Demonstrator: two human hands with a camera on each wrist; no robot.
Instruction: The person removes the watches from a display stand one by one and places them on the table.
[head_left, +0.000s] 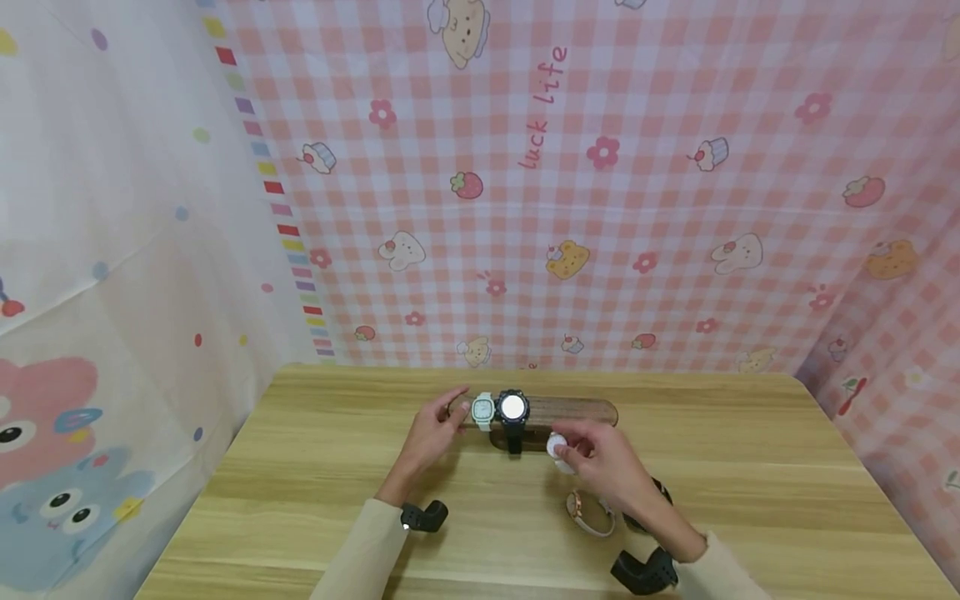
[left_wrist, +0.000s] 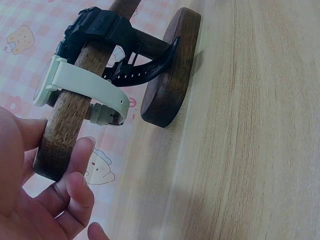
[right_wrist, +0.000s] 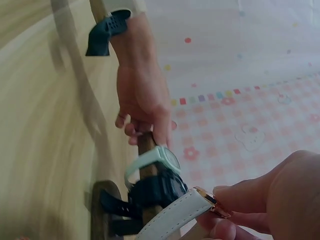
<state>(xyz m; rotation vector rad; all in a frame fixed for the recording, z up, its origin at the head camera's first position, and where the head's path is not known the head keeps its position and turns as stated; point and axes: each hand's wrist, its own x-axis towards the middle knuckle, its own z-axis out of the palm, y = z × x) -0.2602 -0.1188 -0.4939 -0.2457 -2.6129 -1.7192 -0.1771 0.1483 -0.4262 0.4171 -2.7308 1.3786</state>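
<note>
A dark wooden watch stand (head_left: pixel 577 410) with a horizontal bar stands toward the back of the table. My left hand (head_left: pixel 433 429) grips the bar's left end, thumb on one side and fingers on the other, as the left wrist view shows. Beside that hand, a mint-green watch (head_left: pixel 483 409) hangs around the bar (left_wrist: pixel 64 132). Right of it a black watch (head_left: pixel 513 407) sits on the bar, its strap (left_wrist: pixel 145 70) dangling. My right hand (head_left: pixel 603 458) pinches a wristwatch (head_left: pixel 557 446) by its case, in front of the bar; its white stitched strap (right_wrist: pixel 175 215) shows in the right wrist view.
On the wooden table (head_left: pixel 300 483), a rose-gold watch (head_left: pixel 574 505) with a pale strap lies below the right hand. A dark round item (head_left: pixel 636 523) is partly hidden under the right forearm. Pink checked cloth (head_left: pixel 525 208) hangs behind the table.
</note>
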